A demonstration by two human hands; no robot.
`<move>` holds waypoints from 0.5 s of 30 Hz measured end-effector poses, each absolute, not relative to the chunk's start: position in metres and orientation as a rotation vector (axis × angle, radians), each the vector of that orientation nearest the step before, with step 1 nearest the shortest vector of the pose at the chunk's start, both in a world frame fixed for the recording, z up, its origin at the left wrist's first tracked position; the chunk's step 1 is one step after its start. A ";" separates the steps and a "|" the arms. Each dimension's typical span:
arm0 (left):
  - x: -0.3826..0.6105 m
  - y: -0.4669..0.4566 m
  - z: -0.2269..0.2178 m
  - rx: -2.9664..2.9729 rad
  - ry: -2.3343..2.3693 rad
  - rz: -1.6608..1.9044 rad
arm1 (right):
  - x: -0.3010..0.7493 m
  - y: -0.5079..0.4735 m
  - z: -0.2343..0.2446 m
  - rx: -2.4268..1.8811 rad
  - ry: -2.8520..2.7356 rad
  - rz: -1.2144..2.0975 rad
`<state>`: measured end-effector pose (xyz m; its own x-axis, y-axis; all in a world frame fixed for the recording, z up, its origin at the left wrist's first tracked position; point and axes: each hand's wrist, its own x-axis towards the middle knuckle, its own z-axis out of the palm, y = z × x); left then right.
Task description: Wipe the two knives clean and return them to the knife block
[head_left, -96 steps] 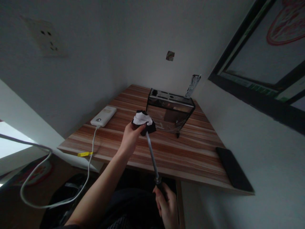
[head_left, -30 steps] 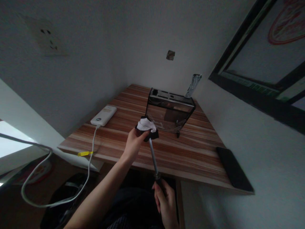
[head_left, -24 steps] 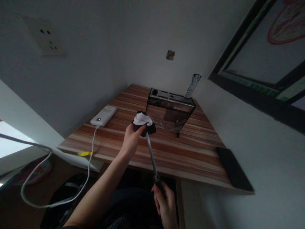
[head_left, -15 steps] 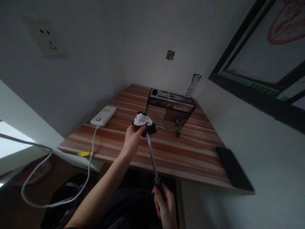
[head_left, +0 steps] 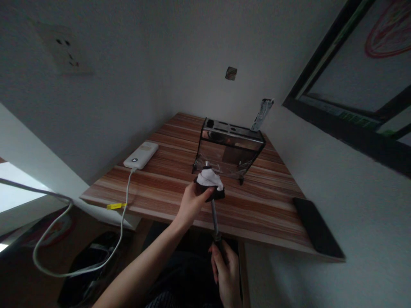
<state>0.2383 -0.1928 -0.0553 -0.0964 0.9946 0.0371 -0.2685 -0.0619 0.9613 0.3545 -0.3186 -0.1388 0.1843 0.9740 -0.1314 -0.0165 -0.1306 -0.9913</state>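
Observation:
In front of me, my right hand (head_left: 226,269) is wrapped around the black handle of a sharpening steel (head_left: 214,217), a long grey rod that points up and away over the table edge. My left hand (head_left: 192,201) pinches a crumpled white cloth (head_left: 208,177) together with a black pad (head_left: 218,195) around the rod. The rod's tip shows just beyond the cloth, while its stretch inside the cloth and pad is hidden. Behind them stands a clear-sided knife rack (head_left: 233,147) with a black frame and slots on top.
A plastic-wrapped piece (head_left: 262,114) sticks up from the rack's right end. On the wood-grain table (head_left: 257,209) lie a white power bank (head_left: 141,155) with a white cable (head_left: 123,214) bearing a yellow tag (head_left: 116,206), and a black phone (head_left: 317,226) at the right edge. Walls enclose the table.
My left hand has slid the cloth and pad down the rod toward the handle, and the tip now shows beyond them. My right hand stays almost where it was.

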 end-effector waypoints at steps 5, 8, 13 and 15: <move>0.257 -0.217 -0.068 1.101 0.949 1.294 | 0.358 -0.308 -0.119 -1.416 -0.990 1.145; 0.263 -0.228 -0.072 1.131 0.887 1.236 | 0.360 -0.303 -0.117 -1.382 -0.957 1.126; 0.260 -0.233 -0.072 1.202 0.844 1.163 | 0.363 -0.299 -0.119 -1.331 -0.994 1.058; 0.257 -0.232 -0.070 1.222 0.837 1.141 | 0.363 -0.299 -0.120 -1.327 -1.007 1.039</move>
